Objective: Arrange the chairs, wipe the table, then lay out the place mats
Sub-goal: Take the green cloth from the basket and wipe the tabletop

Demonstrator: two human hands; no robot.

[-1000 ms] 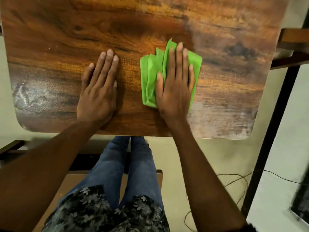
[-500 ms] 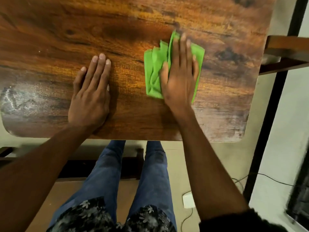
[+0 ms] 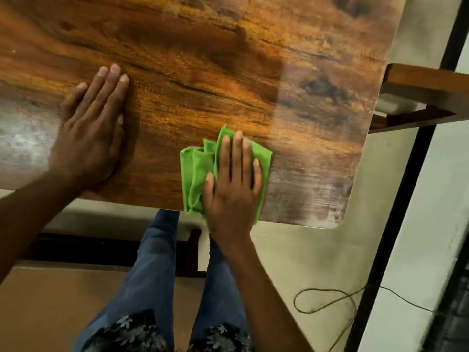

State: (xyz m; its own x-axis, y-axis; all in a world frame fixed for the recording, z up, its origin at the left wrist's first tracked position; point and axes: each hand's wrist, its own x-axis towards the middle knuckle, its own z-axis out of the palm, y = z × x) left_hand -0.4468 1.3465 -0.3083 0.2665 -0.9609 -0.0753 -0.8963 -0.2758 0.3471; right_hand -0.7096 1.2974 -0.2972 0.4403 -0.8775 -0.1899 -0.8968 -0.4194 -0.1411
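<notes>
right hand [image 3: 232, 184] flat on green cloth [image 3: 196, 174], table [image 3: 203, 59] near edge | left hand [image 3: 90, 133] flat on table

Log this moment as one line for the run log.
step: wiping | right hand: flat on crumpled green cloth at near edge | left hand: flat on brown wood-grain table

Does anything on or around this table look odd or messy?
Pale, cloudy patches mark the wooden table near its left edge and front right corner, like dust or wear. The green cloth hangs slightly over the front edge. A loose cable lies coiled on the floor.
</notes>
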